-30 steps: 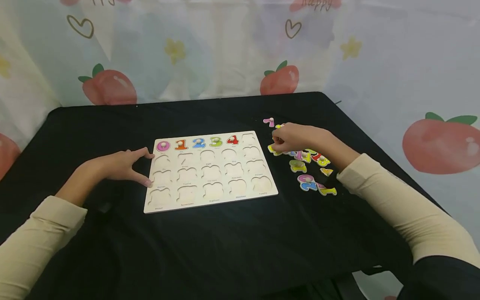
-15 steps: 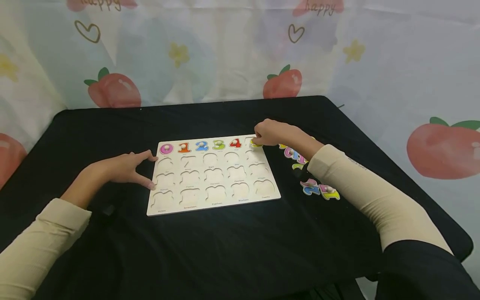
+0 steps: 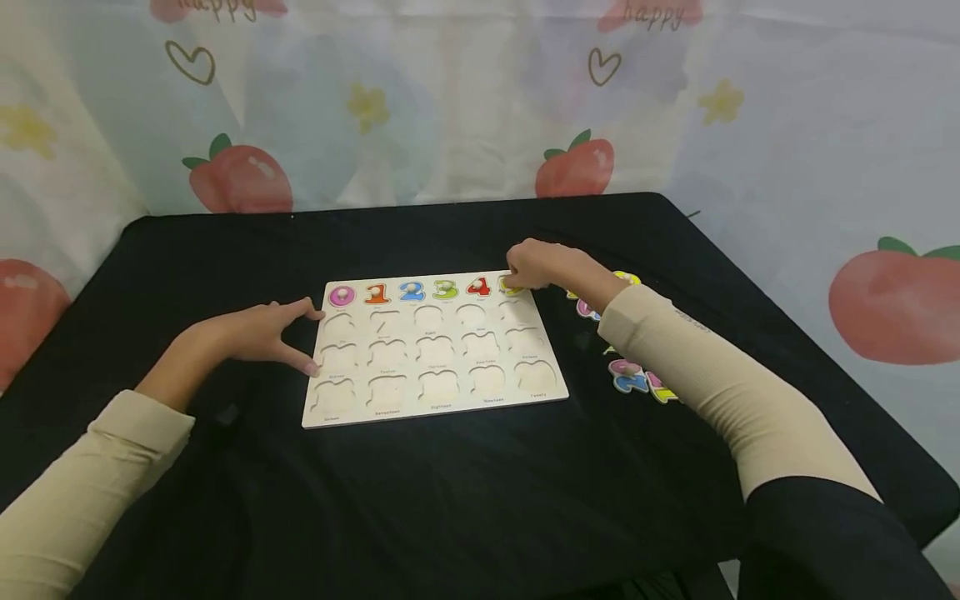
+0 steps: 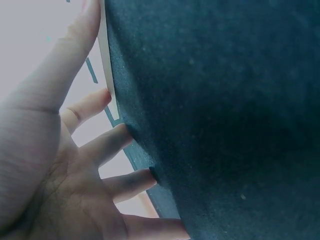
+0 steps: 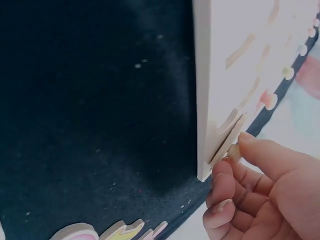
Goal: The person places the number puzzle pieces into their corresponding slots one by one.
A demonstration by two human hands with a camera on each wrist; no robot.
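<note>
A white wooden number puzzle board point(image 3: 435, 408) lies on the black table. Pieces 0, 1, 2, 3 and 4 point(image 3: 478, 287) sit along its top row. At the top right recess my right hand point(image 3: 543, 265) pinches the small knob of a yellow number puzzle piece point(image 3: 512, 290), largely covered by the fingers. The right wrist view shows this piece point(image 5: 231, 137) slightly raised at the recess, thumb and index finger on its knob. My left hand point(image 3: 258, 333) rests at the board's left edge, thumb and index fingertips touching it, the other fingers extended point(image 4: 107, 142).
Loose number pieces lie right of the board, including a blue and pink one point(image 3: 628, 377) and a yellow one point(image 3: 627, 277); the right forearm hides some. Lower recesses point(image 3: 437, 385) of the board hold no pieces. A fruit-print cloth point(image 3: 450, 100) hangs behind the table.
My right hand has moved left from the loose pieces to the board's top right recess, bringing the yellow piece. My left hand has stayed at the board's edge; the head view has shifted slightly.
</note>
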